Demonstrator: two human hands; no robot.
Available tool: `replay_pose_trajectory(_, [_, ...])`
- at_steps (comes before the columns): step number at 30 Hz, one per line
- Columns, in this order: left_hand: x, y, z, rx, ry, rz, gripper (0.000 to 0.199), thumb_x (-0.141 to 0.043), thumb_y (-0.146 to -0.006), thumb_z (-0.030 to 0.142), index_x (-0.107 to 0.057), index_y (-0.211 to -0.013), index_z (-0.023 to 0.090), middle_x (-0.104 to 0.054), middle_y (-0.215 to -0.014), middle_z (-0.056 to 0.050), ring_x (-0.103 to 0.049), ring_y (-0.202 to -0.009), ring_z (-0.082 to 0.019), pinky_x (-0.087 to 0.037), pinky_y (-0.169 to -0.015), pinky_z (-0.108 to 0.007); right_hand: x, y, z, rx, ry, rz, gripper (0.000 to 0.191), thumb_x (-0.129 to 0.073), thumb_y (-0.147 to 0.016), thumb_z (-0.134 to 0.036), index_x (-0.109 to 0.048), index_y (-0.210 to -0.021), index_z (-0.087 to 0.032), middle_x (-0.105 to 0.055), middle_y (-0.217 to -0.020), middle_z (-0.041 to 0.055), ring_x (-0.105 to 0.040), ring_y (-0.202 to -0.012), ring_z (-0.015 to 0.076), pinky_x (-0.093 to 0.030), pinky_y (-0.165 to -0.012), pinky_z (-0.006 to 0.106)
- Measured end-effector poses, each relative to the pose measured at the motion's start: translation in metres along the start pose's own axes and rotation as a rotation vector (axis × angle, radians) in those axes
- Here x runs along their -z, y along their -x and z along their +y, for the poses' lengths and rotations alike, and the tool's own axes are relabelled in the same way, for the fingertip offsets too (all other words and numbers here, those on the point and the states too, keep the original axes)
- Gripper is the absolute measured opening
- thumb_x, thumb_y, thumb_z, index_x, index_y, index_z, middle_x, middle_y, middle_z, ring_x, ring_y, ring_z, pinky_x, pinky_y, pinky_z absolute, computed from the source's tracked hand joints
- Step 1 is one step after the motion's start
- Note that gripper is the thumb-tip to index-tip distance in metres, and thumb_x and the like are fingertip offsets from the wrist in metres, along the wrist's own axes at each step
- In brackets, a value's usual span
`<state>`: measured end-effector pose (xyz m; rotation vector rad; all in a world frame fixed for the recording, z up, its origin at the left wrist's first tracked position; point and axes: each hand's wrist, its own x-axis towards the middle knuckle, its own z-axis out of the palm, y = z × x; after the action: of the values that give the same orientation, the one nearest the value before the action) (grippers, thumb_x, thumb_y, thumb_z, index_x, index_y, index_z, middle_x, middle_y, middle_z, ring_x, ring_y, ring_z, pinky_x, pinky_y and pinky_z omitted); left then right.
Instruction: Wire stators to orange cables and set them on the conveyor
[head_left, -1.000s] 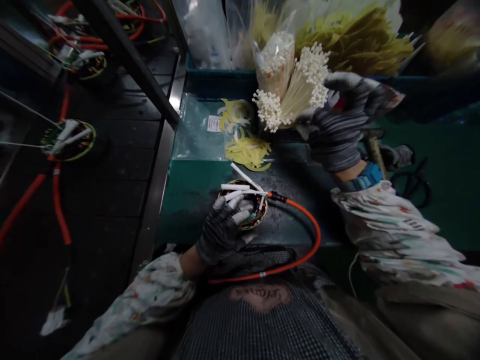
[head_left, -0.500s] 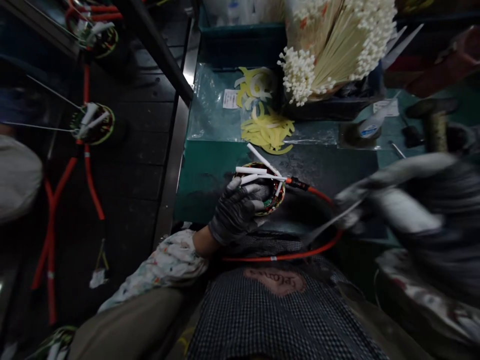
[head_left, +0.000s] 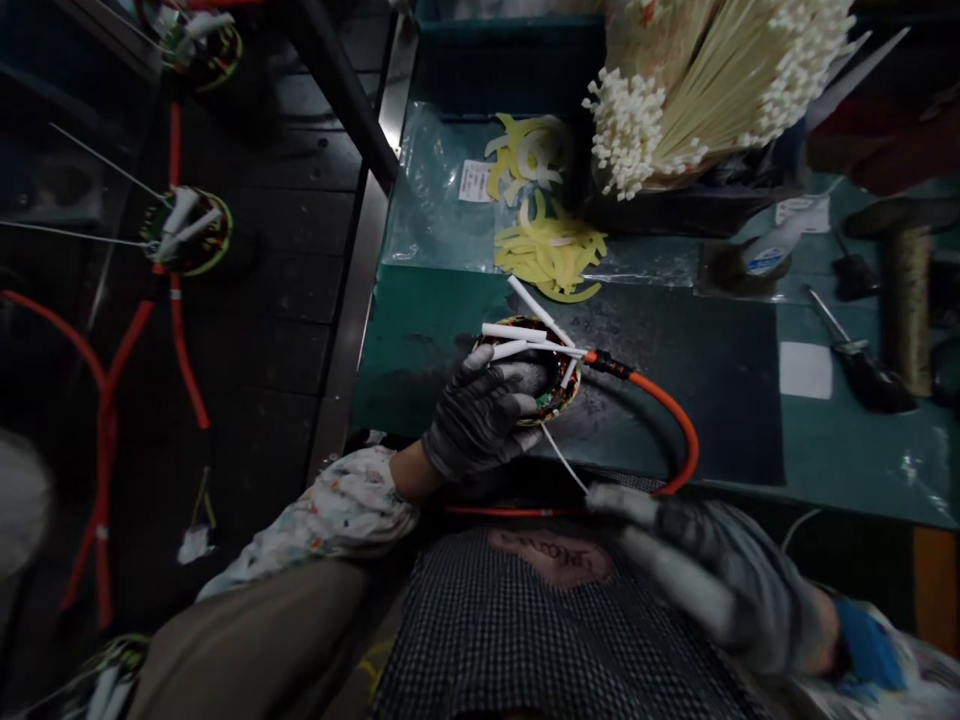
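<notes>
A motor stator (head_left: pixel 564 400), ring-shaped with wound wires, rests near the bench's front edge. White sleeves (head_left: pixel 514 332) lie across its top, and an orange cable (head_left: pixel 679 425) leaves it on the right, looping toward my apron. My left hand (head_left: pixel 480 410), in a grey glove, is closed on the stator's near left side, fingers reaching over the rim. From the stator's lower edge a thin white cord (head_left: pixel 564 458) runs taut to the fingertips of my right hand (head_left: pixel 697 560). That gloved hand is pinched on the cord, low and right, partly blurred by motion.
Yellow curved strips (head_left: pixel 551 245) are heaped behind the stator, on plastic bags. A bundle of white-tipped sticks (head_left: pixel 720 100) stands at the back. To the right lie a screwdriver (head_left: pixel 870 375) and a hammer (head_left: pixel 906 300). More corded stators (head_left: pixel 196 232) sit on the left-hand slats.
My right hand has swept left and down from the bench's right side toward my apron. The white cord now shows stretched from the stator to it. My left hand keeps its hold.
</notes>
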<state>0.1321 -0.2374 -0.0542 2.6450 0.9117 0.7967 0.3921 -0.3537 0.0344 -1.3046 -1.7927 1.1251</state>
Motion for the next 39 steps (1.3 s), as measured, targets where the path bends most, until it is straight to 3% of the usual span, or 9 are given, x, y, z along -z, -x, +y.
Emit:
replay_pose_trajectory(3, [0.002,-0.002,0.000,-0.033,0.009,0.018,0.021,-0.073,-0.101,0.047,-0.070,-0.113,0.030,-0.081,-0.126,-0.001,-0.076,-0.126,-0.023,-0.044,-0.133,-0.049,-0.017,-0.022,0.018,0.198,0.208,0.146,0.031,-0.075,-0.099,-0.027,-0.079,-0.129,-0.033,-0.086,-0.115,0.0035,-0.085,-0.095,0.0232,-0.073,-0.082,0.034])
replay_pose_trajectory(7, [0.004,-0.008,0.003,-0.083,0.096,0.097,0.021,-0.073,-0.102,0.040,-0.068,-0.118,0.026,-0.083,-0.123,-0.001,-0.076,-0.127,-0.021,-0.036,-0.139,-0.049,-0.015,-0.074,0.031,0.170,0.299,0.143,0.026,-0.068,-0.105,-0.031,-0.081,-0.127,-0.028,-0.085,-0.116,0.0056,-0.084,-0.103,0.0252,-0.071,-0.092,0.037])
replay_pose_trajectory(12, [0.001,-0.007,0.002,-0.063,0.079,0.128,0.013,-0.077,-0.097,0.039,-0.073,-0.105,0.029,-0.084,-0.114,-0.002,-0.079,-0.120,-0.026,-0.045,-0.133,-0.060,-0.013,-0.109,0.034,0.124,0.580,0.065,0.023,-0.072,-0.102,-0.035,-0.085,-0.116,-0.022,-0.084,-0.094,0.0094,-0.076,-0.072,0.0217,-0.058,-0.063,0.030])
replay_pose_trajectory(18, [0.001,-0.007,0.003,-0.019,0.046,0.074,0.018,-0.069,-0.102,0.046,-0.076,-0.109,0.032,-0.084,-0.118,-0.001,-0.079,-0.119,-0.024,-0.048,-0.132,-0.055,-0.007,-0.109,0.031,0.004,-0.040,0.090,0.019,-0.070,-0.102,-0.034,-0.085,-0.103,-0.023,-0.085,-0.098,0.0047,-0.080,-0.084,0.0194,-0.065,-0.080,0.031])
replay_pose_trajectory(21, [0.003,-0.008,0.005,-0.020,0.052,0.075,0.028,-0.069,-0.102,0.048,-0.074,-0.125,0.032,-0.082,-0.127,-0.003,-0.078,-0.122,-0.024,-0.045,-0.134,-0.054,0.004,-0.110,0.025,-0.082,-0.224,-0.055,0.021,-0.071,-0.102,-0.036,-0.086,-0.104,-0.023,-0.086,-0.103,0.0046,-0.082,-0.093,0.0213,-0.068,-0.088,0.035])
replay_pose_trajectory(24, [0.006,-0.009,0.005,-0.041,0.041,0.086,0.035,-0.071,-0.102,0.045,-0.069,-0.134,0.030,-0.081,-0.133,-0.004,-0.078,-0.124,-0.023,-0.043,-0.136,-0.053,0.010,-0.111,0.021,-0.072,-0.218,-0.144,0.019,-0.078,-0.097,-0.037,-0.086,-0.102,-0.021,-0.085,-0.096,0.0055,-0.080,-0.086,0.0205,-0.068,-0.084,0.034])
replay_pose_trajectory(28, [0.007,-0.010,0.005,-0.050,0.049,0.086,0.021,-0.072,-0.102,0.044,-0.072,-0.117,0.030,-0.083,-0.124,-0.001,-0.079,-0.119,-0.022,-0.044,-0.135,-0.054,0.010,-0.108,0.022,-0.068,-0.156,0.000,0.013,-0.083,-0.091,-0.033,-0.082,-0.096,-0.021,-0.082,-0.088,0.0044,-0.076,-0.076,0.0170,-0.066,-0.074,0.030])
replay_pose_trajectory(32, [0.007,-0.010,0.007,0.045,0.074,-0.026,0.018,-0.067,-0.104,0.048,-0.074,-0.104,0.031,-0.084,-0.114,0.001,-0.080,-0.117,-0.023,-0.043,-0.136,-0.055,0.007,-0.105,0.025,-0.065,-0.160,0.023,0.009,-0.081,-0.091,-0.029,-0.082,-0.096,-0.023,-0.081,-0.086,0.0028,-0.074,-0.072,0.0153,-0.063,-0.068,0.027])
replay_pose_trajectory(39, [0.008,-0.011,0.005,0.060,0.085,-0.078,0.022,-0.067,-0.103,0.050,-0.076,-0.106,0.029,-0.084,-0.116,-0.002,-0.079,-0.119,-0.026,-0.047,-0.132,-0.060,-0.001,-0.106,0.030,-0.016,-0.085,0.051,0.010,-0.075,-0.094,-0.023,-0.083,-0.099,-0.022,-0.082,-0.090,0.0022,-0.074,-0.074,0.0144,-0.062,-0.069,0.026])
